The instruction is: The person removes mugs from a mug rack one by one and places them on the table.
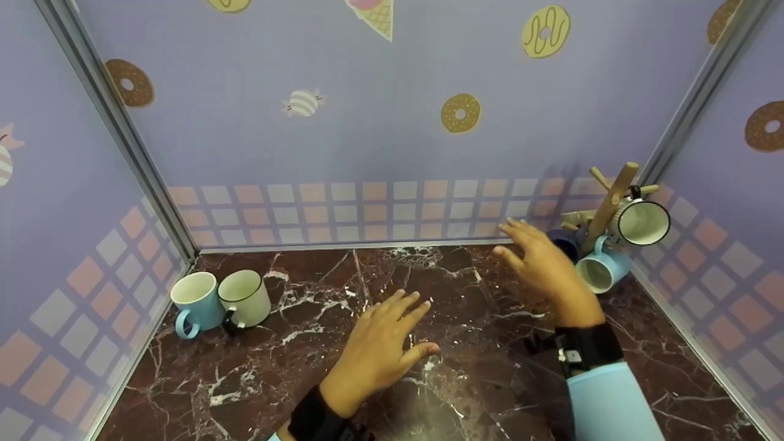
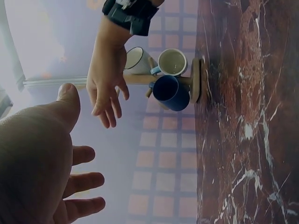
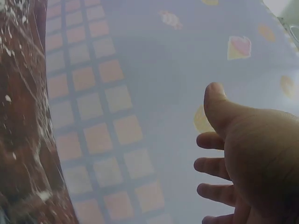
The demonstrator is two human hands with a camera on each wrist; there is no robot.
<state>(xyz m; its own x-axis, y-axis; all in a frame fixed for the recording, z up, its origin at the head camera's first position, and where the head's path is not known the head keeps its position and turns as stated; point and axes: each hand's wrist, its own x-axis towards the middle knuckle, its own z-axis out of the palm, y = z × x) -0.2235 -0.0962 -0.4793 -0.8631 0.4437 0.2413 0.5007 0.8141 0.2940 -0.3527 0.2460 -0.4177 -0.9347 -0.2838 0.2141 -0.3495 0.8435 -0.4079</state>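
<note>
Mugs [image 1: 643, 223] hang on rack [image 1: 609, 203] nr R hand [image 1: 542, 260], 2 w/ pale insides.

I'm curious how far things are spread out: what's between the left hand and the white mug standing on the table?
In the head view, just bare marbled tabletop shows between the left hand and that white mug.

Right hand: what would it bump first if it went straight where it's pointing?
Probably the back wall: I see nothing else ahead of the fingers, but depth is hard to judge.
</note>
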